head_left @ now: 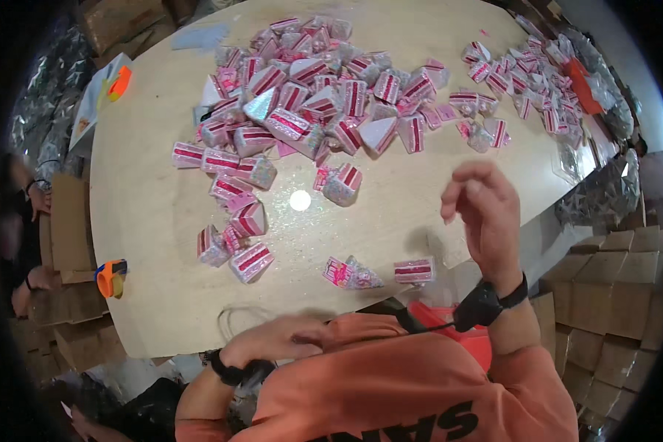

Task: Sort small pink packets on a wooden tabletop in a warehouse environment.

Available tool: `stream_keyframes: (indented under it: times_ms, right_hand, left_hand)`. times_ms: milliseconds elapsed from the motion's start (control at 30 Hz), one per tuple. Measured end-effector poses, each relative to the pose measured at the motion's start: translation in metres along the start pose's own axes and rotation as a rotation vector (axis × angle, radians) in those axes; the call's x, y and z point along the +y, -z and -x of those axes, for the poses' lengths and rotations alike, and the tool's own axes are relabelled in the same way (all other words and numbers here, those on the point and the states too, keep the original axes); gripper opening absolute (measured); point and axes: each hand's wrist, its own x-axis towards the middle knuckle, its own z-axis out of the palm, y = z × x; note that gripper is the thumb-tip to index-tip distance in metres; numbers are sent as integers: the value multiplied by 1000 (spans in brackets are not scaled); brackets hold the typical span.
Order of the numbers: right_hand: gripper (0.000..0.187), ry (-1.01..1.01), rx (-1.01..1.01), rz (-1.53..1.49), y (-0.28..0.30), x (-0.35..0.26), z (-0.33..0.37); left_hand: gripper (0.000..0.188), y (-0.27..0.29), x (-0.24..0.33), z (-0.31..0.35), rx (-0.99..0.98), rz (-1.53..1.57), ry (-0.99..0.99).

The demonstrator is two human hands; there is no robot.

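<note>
My right hand [482, 206] is raised over the right side of the table, its fingers loosely curled and apart, with nothing visible in them. Below it on the table lies a small toy cake slice [414, 271], white and pink with a red layer. Beside that is a glittery cake slice with a pink tag [353, 272]. At the near table edge, against the orange shirt, my left hand [280, 339] has its fingers stretched to the right, somewhat blurred; I see nothing held. A thin cord loop [232, 313] lies just beyond it. One tagged cake slice [341, 184] sits alone mid-table.
A large heap of cake slices [309, 96] covers the far middle; another pile [527, 81] lies far right. Orange-handled cutters [111, 278] rest at the left edge, another orange tool [119, 83] farther back. Cardboard boxes [611, 295] stand right. Another person's hand [40, 199] shows left.
</note>
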Motion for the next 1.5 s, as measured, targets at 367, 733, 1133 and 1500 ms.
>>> stream_keyframes:
  times_ms: [367,733,1133,1500]
  right_hand:
    - [61,-882,155,-96,71,160,84]
    - [49,-637,-146,-169,27,162,-33]
    - [57,49,-202,1397,204,153,21]
    - [9,86,-260,1447,198,202,2]
  left_hand:
    - [46,-57,-140,-78,346,331,17]
    - [62,-12,-82,-107,922,938,-228]
    - [23,-51,-55,-179,592,714,57]
    - [18,-63,-39,-212,632,682,160]
